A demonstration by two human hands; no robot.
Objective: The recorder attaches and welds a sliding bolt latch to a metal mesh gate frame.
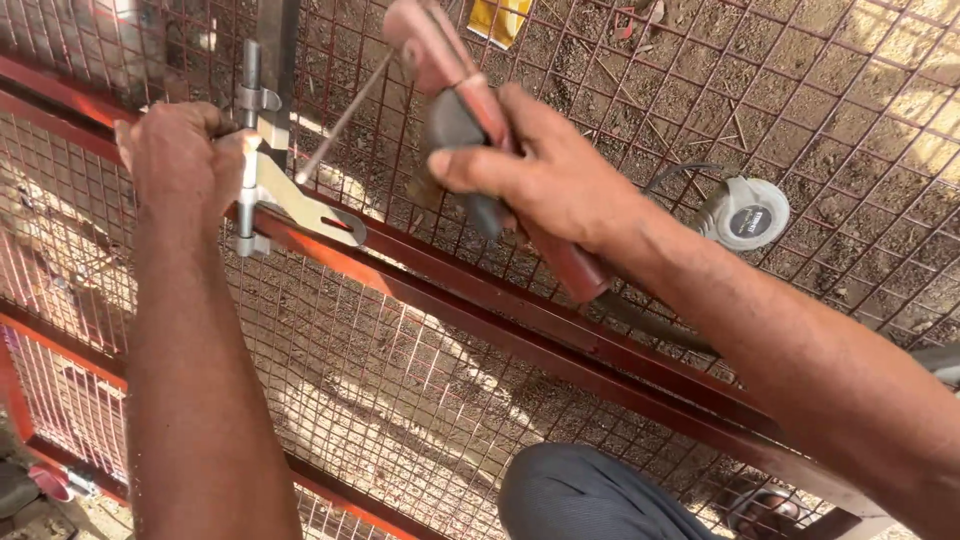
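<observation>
My left hand presses a silver metal latch bracket against the red-painted steel bar of a wire-mesh frame. A thin welding rod slants down toward the bracket from the red-handled electrode holder. My right hand is closed round that holder's handle, just right of the bracket and above the bar.
The red mesh panel lies flat over bare soil. A round white-and-grey tape measure lies on the mesh at right. My grey-clad knee is at the bottom. A yellow scrap lies at the top.
</observation>
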